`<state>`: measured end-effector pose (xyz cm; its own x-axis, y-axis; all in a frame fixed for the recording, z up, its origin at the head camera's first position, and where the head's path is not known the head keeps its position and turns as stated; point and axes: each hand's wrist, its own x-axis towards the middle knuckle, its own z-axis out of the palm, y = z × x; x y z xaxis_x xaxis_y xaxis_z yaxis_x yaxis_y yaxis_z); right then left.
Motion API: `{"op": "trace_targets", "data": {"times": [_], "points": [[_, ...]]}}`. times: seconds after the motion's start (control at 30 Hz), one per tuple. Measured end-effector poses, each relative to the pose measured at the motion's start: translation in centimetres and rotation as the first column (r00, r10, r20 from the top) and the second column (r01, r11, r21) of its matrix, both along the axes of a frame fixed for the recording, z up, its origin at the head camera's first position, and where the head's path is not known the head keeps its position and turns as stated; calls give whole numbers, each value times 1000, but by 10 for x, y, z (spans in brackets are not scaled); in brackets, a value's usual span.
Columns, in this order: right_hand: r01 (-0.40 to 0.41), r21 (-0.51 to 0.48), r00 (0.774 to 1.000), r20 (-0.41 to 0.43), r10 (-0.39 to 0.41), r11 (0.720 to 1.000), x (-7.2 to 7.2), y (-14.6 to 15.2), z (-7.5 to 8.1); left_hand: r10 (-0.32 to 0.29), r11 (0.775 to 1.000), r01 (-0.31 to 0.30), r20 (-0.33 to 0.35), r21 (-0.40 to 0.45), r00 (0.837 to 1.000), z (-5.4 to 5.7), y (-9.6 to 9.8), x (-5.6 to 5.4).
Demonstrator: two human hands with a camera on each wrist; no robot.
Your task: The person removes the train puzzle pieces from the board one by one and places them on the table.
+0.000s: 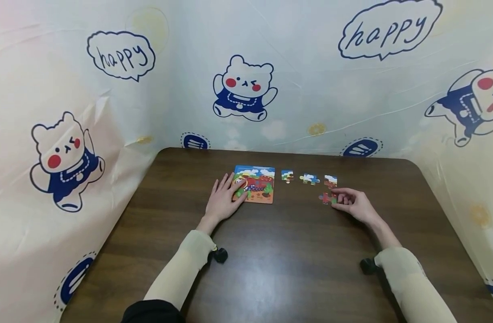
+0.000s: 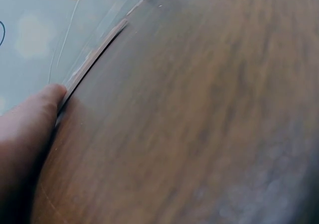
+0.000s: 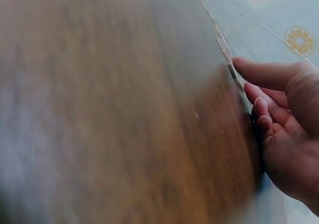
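Observation:
A square, brightly coloured puzzle board (image 1: 260, 190) lies on the table, with a picture of red and green shapes under a blue sky. My left hand (image 1: 223, 202) rests on its left side, fingers spread and fairly straight. In the left wrist view only the thumb (image 2: 35, 117) shows, at the board's thin edge. Over to the right, my right hand (image 1: 355, 205) pinches a red and green puzzle piece (image 1: 325, 198) by its right side, between thumb and fingers. The right wrist view sees this piece (image 3: 233, 73) nearly edge-on, low on the tabletop.
Three loose puzzle pieces form a row right of the board: one piece (image 1: 287, 176) nearest it, a blue and white one (image 1: 309, 179), and another (image 1: 330, 181) just above the pinched piece. The brown table (image 1: 287, 260) meets a printed cloth backdrop (image 1: 303, 89) behind.

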<state>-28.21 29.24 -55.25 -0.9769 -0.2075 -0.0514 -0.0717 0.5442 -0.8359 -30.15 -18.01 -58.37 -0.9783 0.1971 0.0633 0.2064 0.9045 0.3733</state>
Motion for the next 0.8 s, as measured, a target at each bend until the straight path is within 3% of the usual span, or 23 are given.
{"op": "trace_targets", "data": {"times": [0.2, 0.4, 0.63, 0.8], "points": [[23, -89, 999, 43, -19, 996, -2, -3, 4, 2, 1000, -2, -1, -15, 1000, 1, 0, 1], [45, -106, 999, 12, -44, 993, -10, -12, 16, -2, 1000, 1, -14, -20, 1000, 0, 1, -1], [27, -141, 1000, -11, -29, 990, -24, -43, 30, 0, 1000, -1, -26, -21, 1000, 0, 0, -3], [-11, -161, 999, -33, 6, 987, -29, -70, 33, 0, 1000, 0, -14, -9, 1000, 1, 0, 1]]}}
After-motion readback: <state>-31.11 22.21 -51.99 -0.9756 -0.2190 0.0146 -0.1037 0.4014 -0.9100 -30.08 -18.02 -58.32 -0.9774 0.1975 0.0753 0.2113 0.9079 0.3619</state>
